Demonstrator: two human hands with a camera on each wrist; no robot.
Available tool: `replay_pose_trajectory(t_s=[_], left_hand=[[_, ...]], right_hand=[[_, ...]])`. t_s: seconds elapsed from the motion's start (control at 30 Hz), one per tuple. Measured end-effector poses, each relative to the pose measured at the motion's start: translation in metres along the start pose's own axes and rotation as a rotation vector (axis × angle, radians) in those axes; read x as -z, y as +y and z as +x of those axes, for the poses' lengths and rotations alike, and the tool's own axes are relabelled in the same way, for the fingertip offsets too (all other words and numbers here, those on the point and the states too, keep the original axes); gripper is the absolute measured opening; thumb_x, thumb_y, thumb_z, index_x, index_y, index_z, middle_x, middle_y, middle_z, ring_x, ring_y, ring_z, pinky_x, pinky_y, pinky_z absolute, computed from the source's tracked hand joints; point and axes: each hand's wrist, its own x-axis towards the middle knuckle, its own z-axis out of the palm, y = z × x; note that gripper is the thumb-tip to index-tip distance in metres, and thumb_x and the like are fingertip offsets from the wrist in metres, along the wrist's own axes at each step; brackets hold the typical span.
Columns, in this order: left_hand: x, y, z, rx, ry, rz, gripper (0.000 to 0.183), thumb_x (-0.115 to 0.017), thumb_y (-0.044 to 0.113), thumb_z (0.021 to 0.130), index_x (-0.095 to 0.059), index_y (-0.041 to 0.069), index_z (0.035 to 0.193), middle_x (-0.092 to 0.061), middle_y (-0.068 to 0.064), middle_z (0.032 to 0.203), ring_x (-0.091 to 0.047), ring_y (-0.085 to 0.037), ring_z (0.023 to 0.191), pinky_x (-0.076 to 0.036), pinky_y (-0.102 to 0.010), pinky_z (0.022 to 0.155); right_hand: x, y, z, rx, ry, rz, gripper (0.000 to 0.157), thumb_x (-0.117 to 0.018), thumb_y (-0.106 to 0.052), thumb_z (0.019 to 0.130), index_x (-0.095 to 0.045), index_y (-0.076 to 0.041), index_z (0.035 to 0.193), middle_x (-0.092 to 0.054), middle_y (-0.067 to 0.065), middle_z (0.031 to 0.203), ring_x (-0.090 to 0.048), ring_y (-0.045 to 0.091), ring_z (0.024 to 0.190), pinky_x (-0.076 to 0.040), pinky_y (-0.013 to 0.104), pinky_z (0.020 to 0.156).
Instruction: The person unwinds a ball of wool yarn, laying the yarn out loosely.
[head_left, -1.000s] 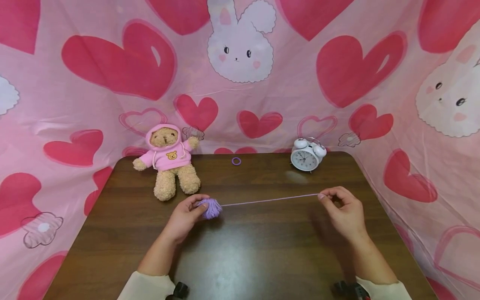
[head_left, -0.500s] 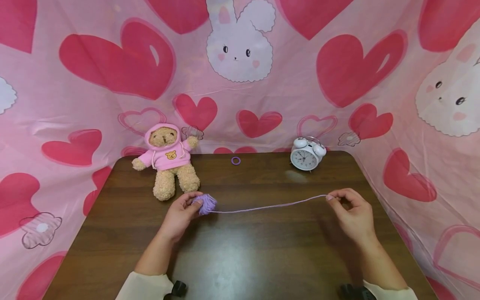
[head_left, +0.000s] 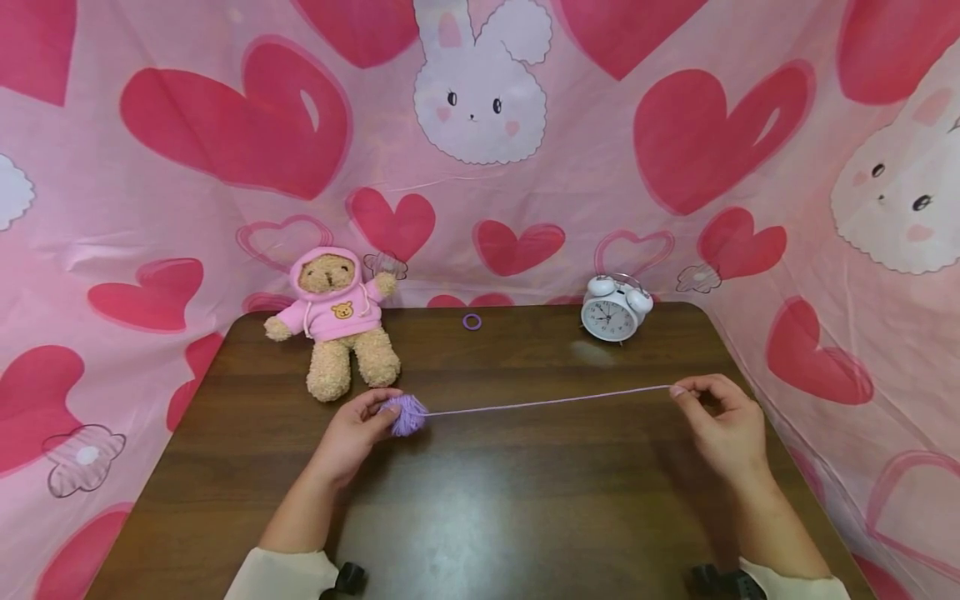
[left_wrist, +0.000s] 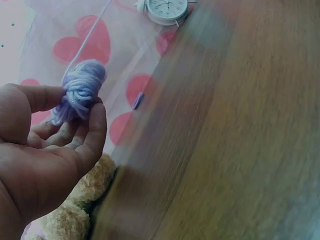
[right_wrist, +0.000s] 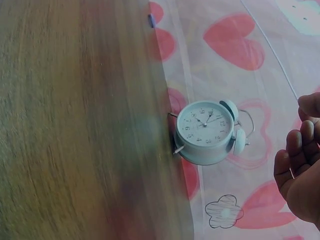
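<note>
A person's left hand (head_left: 351, 437) pinches a bundle of purple yarn (head_left: 407, 416) between thumb and fingers above the left side of a dark wooden table (head_left: 480, 500), just on the near side of a teddy bear (head_left: 345, 321) in a pink hoodie. A single strand (head_left: 551, 401) runs nearly straight to the right hand (head_left: 726, 429), whose thumb and bent forefinger pinch it. At the far edge, a purple ring (head_left: 472, 322) lies left of a white alarm clock (head_left: 609, 320), before a heart-print pink cloth (head_left: 540, 187).
</note>
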Motion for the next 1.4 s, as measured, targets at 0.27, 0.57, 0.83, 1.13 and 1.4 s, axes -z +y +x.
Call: replay_pose_trajectory(t_s=[0.27,0.57,0.83,1.13,1.4], left_hand=[[0.010,-0.003,-0.005,0.001,-0.044,0.048,0.039,-0.061,0.004,0.103,-0.053,-0.012,0.138,-0.067,-0.013,0.115,-0.067,-0.012,0.098,-0.058,-0.029,0.087],[0.023,-0.003,-0.009,-0.006,-0.038,0.041,0.039,-0.059,0.004,0.104,-0.052,-0.013,0.138,-0.066,-0.009,0.113,-0.065,-0.011,0.098,-0.057,-0.027,0.087],[0.035,-0.003,-0.011,-0.004,0.013,0.046,0.039,-0.060,0.007,0.105,-0.052,-0.013,0.138,-0.067,-0.008,0.111,-0.066,-0.011,0.096,-0.057,-0.027,0.085],[0.045,-0.003,-0.013,-0.002,0.061,0.059,0.040,-0.060,0.009,0.105,-0.052,-0.011,0.139,-0.069,-0.002,0.109,-0.067,-0.009,0.096,-0.058,-0.027,0.085],[0.054,-0.004,-0.015,0.002,0.110,0.100,0.040,-0.059,0.011,0.106,-0.053,-0.010,0.140,-0.068,-0.005,0.113,-0.067,-0.008,0.098,-0.058,-0.027,0.085]], right_hand=[[0.005,0.005,0.006,-0.049,0.011,0.003,0.007,-0.074,0.010,0.086,-0.073,0.010,0.093,-0.064,-0.016,0.080,-0.055,0.002,0.079,-0.044,0.011,0.073],[0.010,0.014,0.009,-0.097,0.015,-0.003,0.009,-0.077,0.005,0.088,-0.074,0.007,0.097,-0.065,-0.019,0.079,-0.055,0.003,0.076,-0.044,0.010,0.067],[0.013,0.021,0.012,-0.116,0.024,-0.047,0.009,-0.076,0.002,0.089,-0.073,0.008,0.096,-0.065,-0.021,0.079,-0.055,0.000,0.076,-0.042,0.010,0.067],[0.022,0.022,0.011,-0.144,0.049,-0.086,0.012,-0.077,-0.004,0.090,-0.074,0.005,0.098,-0.065,-0.027,0.078,-0.054,-0.001,0.073,-0.041,0.010,0.064],[0.027,0.024,0.014,-0.158,0.068,-0.091,0.011,-0.075,-0.004,0.091,-0.074,0.006,0.096,-0.065,-0.030,0.076,-0.054,-0.002,0.069,-0.041,0.011,0.061]])
